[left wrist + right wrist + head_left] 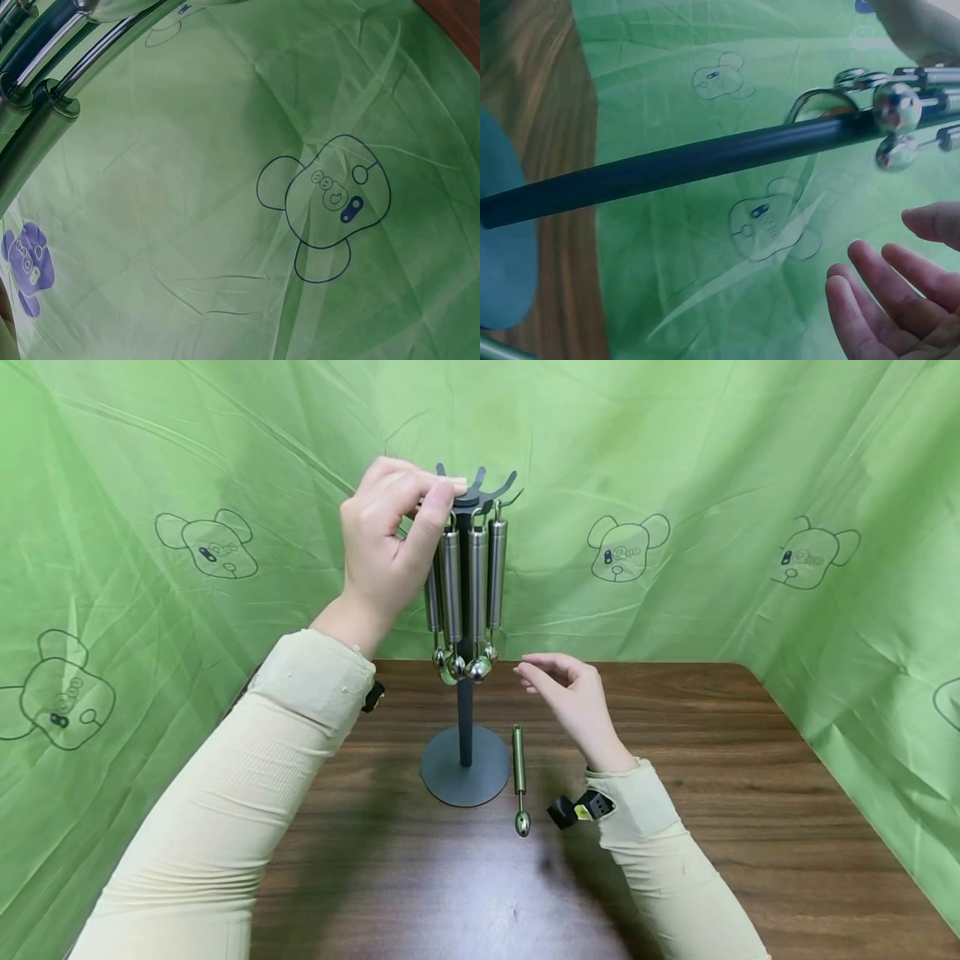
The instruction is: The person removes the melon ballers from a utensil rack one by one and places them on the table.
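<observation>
A dark grey rotating-style rack (466,710) with curved hooks stands upright on a round base. Several small steel scoops (477,585) with cylindrical handles and rounded bowls hang from it. At the rack's top, my left hand (393,518) grips the hook part between thumb and fingers; the hand hides the hooks on that side. The left wrist view catches only some hanging handles (45,127). To the right of the rack, below the hanging bowls, my right hand (566,693) holds nothing, its fingers loosely bent. Another scoop (520,768) lies on the table beside the base.
The brown wood-grain table (720,793) carries the rack near its back edge. Green cloth (712,435) printed with cartoon bear heads hangs behind and at both sides. A black wrist camera (573,810) sits on the right sleeve.
</observation>
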A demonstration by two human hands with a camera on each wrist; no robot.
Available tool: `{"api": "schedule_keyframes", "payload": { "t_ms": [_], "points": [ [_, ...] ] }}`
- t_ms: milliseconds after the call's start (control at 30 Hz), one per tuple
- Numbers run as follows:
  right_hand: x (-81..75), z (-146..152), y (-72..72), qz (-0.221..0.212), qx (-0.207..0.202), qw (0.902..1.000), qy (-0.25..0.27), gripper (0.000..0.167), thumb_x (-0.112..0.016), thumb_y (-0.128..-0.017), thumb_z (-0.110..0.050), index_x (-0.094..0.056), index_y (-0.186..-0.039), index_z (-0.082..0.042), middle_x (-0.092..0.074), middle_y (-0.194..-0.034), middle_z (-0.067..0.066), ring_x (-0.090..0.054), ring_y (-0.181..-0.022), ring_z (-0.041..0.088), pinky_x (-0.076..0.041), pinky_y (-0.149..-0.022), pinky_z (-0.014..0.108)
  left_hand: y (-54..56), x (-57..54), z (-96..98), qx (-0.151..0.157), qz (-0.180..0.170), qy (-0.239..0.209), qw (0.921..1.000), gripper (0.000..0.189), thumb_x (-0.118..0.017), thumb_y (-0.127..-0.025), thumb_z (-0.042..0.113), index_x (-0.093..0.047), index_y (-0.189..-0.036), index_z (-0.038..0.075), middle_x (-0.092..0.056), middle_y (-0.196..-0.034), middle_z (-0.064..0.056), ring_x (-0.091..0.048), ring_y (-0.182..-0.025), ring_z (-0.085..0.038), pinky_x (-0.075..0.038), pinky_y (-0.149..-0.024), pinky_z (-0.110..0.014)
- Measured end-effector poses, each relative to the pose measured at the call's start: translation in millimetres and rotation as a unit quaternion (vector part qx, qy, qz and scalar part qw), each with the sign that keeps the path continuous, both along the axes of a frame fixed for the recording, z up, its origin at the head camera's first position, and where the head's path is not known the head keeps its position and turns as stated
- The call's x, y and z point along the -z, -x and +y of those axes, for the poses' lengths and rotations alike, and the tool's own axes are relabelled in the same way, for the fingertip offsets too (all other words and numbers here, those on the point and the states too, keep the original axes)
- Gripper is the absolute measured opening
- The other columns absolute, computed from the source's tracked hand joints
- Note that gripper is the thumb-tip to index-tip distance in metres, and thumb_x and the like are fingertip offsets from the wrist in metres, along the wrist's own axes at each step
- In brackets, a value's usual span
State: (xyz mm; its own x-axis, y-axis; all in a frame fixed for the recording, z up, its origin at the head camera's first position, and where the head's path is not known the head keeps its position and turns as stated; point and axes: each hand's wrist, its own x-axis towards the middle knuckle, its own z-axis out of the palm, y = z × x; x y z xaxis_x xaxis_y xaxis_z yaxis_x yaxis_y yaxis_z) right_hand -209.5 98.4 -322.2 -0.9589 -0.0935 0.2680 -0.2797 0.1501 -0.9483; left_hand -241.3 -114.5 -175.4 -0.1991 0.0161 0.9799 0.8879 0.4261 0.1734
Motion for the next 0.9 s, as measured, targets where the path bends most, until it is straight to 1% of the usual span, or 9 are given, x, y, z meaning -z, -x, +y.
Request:
{"api": "schedule_keyframes", "payload": {
  "t_ms": [67, 133, 233, 267, 333, 400, 500, 733, 900],
  "points": [
    [-7.9, -1.7, 0.1, 0.015, -0.001, 0.9999, 0.005, 0.029, -0.069, -0.093, -0.019, -0.070, -0.113, 0.002, -0.073, -0.107, 0.023, -0.071, -0.079, 0.006, -0.060, -0.078, 0.027, -0.1, -0.3, 0.0, 0.000, 0.002, 0.000, 1.0000, 0.027, -0.055, -0.089, 0.020, -0.078, -0.089, 0.005, -0.075, -0.084, -0.012, -0.060, -0.083, -0.026, -0.045, -0.077, -0.023],
    [-16.2, -3.5, -0.7, 0.030, -0.001, 0.9995, 0.009, 0.029, -0.070, -0.093, -0.020, -0.071, -0.113, 0.001, -0.072, -0.107, 0.024, -0.071, -0.078, 0.008, -0.060, -0.080, 0.031, -0.2, -0.5, -0.1, 0.001, 0.003, 0.001, 1.0000, 0.027, -0.056, -0.089, 0.020, -0.078, -0.089, 0.005, -0.076, -0.084, -0.012, -0.060, -0.083, -0.026, -0.045, -0.077, -0.023],
    [-27.7, -5.9, -0.4, 0.049, -0.003, 0.9988, 0.010, 0.029, -0.071, -0.092, -0.022, -0.072, -0.113, -0.002, -0.073, -0.105, 0.020, -0.071, -0.077, 0.010, -0.059, -0.083, 0.038, -0.4, -0.9, -0.3, 0.002, 0.004, 0.000, 1.0000, 0.027, -0.056, -0.089, 0.019, -0.078, -0.089, 0.005, -0.076, -0.084, -0.012, -0.060, -0.083, -0.026, -0.045, -0.077, -0.023],
    [-31.3, -6.5, -0.1, 0.054, -0.005, 0.9985, 0.011, 0.029, -0.071, -0.092, -0.022, -0.072, -0.113, -0.002, -0.074, -0.104, 0.018, -0.072, -0.078, 0.013, -0.059, -0.084, 0.038, -0.5, -1.0, -0.2, 0.003, 0.004, 0.001, 1.0000, 0.027, -0.056, -0.089, 0.020, -0.078, -0.089, 0.005, -0.076, -0.084, -0.012, -0.060, -0.083, -0.026, -0.045, -0.077, -0.023],
    [-38.3, -7.8, 0.6, 0.065, -0.009, 0.9978, 0.007, 0.029, -0.071, -0.092, -0.022, -0.072, -0.114, -0.004, -0.074, -0.103, 0.014, -0.072, -0.078, 0.013, -0.060, -0.082, 0.036, -0.8, -1.0, -0.3, 0.003, 0.002, 0.001, 1.0000, 0.027, -0.055, -0.090, 0.020, -0.078, -0.089, 0.005, -0.076, -0.084, -0.012, -0.059, -0.083, -0.026, -0.045, -0.077, -0.023],
    [-45.0, -9.1, 1.1, 0.076, -0.016, 0.9970, 0.006, 0.029, -0.071, -0.092, -0.021, -0.071, -0.115, -0.004, -0.075, -0.104, 0.012, -0.072, -0.079, 0.013, -0.060, -0.079, 0.031, -1.1, -1.1, -0.3, 0.004, 0.001, 0.001, 1.0000, 0.027, -0.055, -0.090, 0.020, -0.078, -0.089, 0.005, -0.076, -0.084, -0.012, -0.059, -0.083, -0.026, -0.045, -0.077, -0.023],
    [-53.7, -11.7, 1.8, 0.089, -0.025, 0.9957, 0.005, 0.029, -0.071, -0.092, -0.019, -0.070, -0.117, -0.004, -0.074, -0.105, 0.013, -0.072, -0.079, 0.011, -0.059, -0.076, 0.026, -1.5, -0.5, -0.4, 0.003, -0.001, 0.001, 1.0000, 0.027, -0.055, -0.090, 0.020, -0.078, -0.090, 0.005, -0.076, -0.084, -0.012, -0.059, -0.083, -0.026, -0.045, -0.077, -0.023],
    [-73.0, -19.0, 3.4, 0.109, -0.046, 0.9930, 0.004, 0.032, -0.072, -0.090, -0.016, -0.069, -0.119, -0.003, -0.074, -0.108, 0.013, -0.071, -0.081, 0.011, -0.058, -0.078, 0.027, -1.6, -0.3, -0.5, 0.004, -0.002, -0.001, 1.0000, 0.027, -0.056, -0.090, 0.019, -0.078, -0.090, 0.005, -0.076, -0.084, -0.012, -0.059, -0.083, -0.026, -0.045, -0.078, -0.024],
    [-82.2, -21.0, 6.0, 0.114, -0.056, 0.9918, -0.010, 0.033, -0.074, -0.089, -0.013, -0.068, -0.119, -0.002, -0.073, -0.108, 0.015, -0.071, -0.078, 0.011, -0.059, -0.075, 0.028, -1.3, -0.4, -0.3, 0.004, -0.004, -0.001, 1.0000, 0.026, -0.056, -0.090, 0.019, -0.078, -0.090, 0.005, -0.076, -0.084, -0.012, -0.059, -0.084, -0.026, -0.046, -0.078, -0.024]
  ]
}}
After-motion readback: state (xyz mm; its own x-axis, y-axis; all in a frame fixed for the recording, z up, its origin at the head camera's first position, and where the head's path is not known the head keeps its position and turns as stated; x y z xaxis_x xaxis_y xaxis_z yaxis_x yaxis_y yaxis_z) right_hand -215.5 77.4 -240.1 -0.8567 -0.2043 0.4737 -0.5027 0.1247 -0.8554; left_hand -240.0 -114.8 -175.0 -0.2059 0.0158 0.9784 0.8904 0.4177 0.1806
